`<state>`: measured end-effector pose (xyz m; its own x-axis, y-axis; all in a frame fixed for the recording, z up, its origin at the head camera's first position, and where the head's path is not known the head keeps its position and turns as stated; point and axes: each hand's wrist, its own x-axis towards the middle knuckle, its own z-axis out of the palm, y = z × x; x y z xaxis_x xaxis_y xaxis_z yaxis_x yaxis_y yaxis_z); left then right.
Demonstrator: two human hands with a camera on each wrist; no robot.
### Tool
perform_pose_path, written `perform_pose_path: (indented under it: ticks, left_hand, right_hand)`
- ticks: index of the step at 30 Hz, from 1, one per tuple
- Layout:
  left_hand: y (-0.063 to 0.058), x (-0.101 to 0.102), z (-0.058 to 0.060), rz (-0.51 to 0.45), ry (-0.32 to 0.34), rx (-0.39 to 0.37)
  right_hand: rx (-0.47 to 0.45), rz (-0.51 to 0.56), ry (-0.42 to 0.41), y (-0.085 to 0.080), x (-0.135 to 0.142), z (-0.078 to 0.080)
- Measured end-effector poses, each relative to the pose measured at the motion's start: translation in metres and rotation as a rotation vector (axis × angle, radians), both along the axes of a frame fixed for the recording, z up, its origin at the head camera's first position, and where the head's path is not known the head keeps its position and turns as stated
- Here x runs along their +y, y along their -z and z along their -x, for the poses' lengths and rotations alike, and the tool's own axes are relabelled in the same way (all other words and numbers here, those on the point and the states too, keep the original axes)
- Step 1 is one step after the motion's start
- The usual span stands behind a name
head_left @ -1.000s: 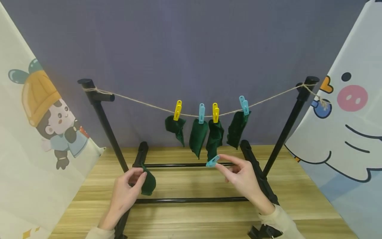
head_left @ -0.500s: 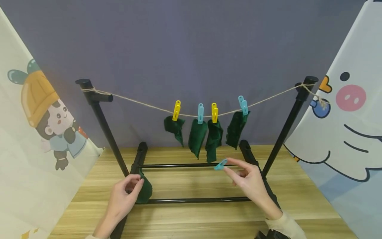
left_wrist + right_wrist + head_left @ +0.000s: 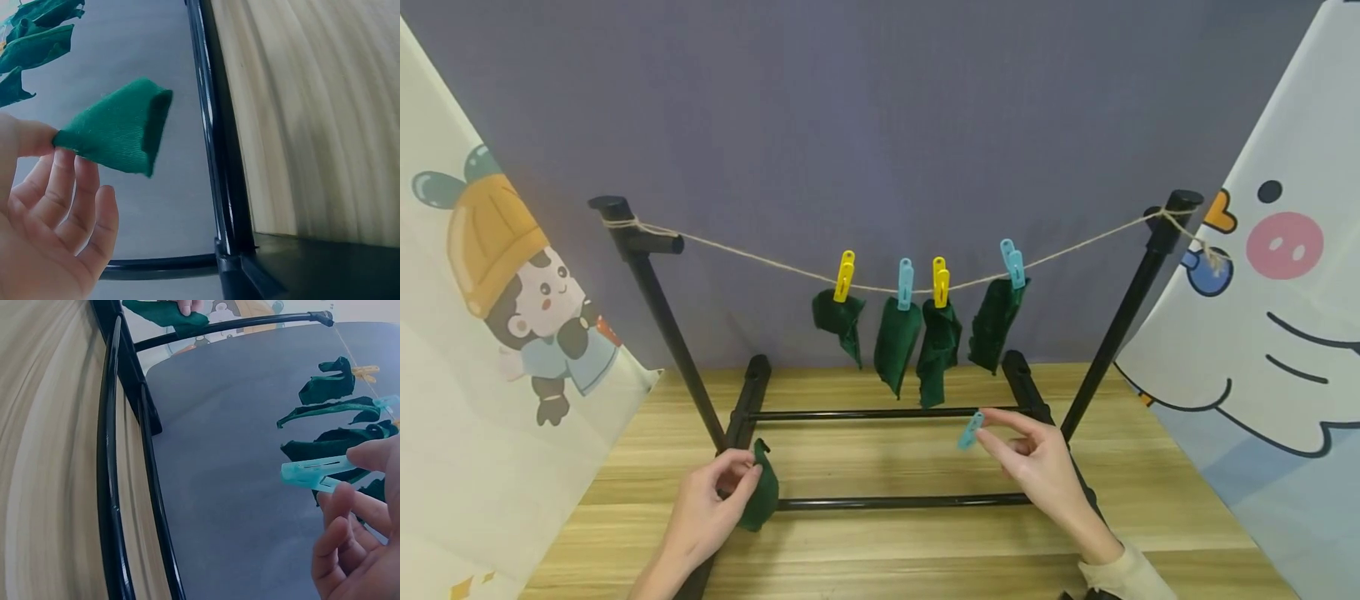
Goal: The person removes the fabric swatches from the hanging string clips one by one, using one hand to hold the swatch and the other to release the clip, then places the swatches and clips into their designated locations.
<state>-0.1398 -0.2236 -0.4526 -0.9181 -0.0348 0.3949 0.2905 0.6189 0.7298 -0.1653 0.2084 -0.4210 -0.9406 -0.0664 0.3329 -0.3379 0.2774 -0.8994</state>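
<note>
My left hand (image 3: 703,504) pinches a dark green cloth piece (image 3: 125,128) by one corner between thumb and fingertips, at the left side of the frame. The rest of the cloth hangs free. On the right, my right hand (image 3: 1037,467) pinches a light blue clothespin (image 3: 315,473) by its handle ends, its other end pointing away from the fingers. Above and between the hands, several green cloths (image 3: 897,346) hang from a string (image 3: 760,260), held by yellow clothespins (image 3: 845,277) and blue clothespins (image 3: 906,285).
A black frame with a left post (image 3: 670,333) and a right post (image 3: 1108,350) bears the string. Two crossbars, a front one (image 3: 902,502) and a rear one (image 3: 865,414), run low over the wooden table (image 3: 880,550). A grey backdrop (image 3: 880,125) stands behind.
My right hand has moved right and down, away from the hanging cloths, and the clothespin has turned steeper. My left hand has dropped slightly to the left with its cloth.
</note>
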Motion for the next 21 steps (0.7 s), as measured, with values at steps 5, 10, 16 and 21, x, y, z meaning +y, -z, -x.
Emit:
perform_pose_path:
  ticks: [5, 10, 16, 21]
  left_hand:
    - [0.002, -0.003, -0.005, 0.021, 0.023, -0.062]
    - [0.004, -0.005, -0.009, 0.032, 0.042, -0.160]
    - [0.003, -0.005, -0.011, 0.037, 0.069, -0.273]
    - [0.004, -0.006, -0.013, 0.058, 0.110, -0.295]
  right_hand:
    - [-0.012, 0.014, -0.010, 0.005, 0.005, -0.002]
    - [-0.022, -0.008, -0.006, 0.011, 0.011, -0.004]
    - [-0.067, -0.035, 0.012, 0.017, 0.018, -0.008]
    - [-0.077, -0.024, 0.007, 0.020, 0.022, -0.010]
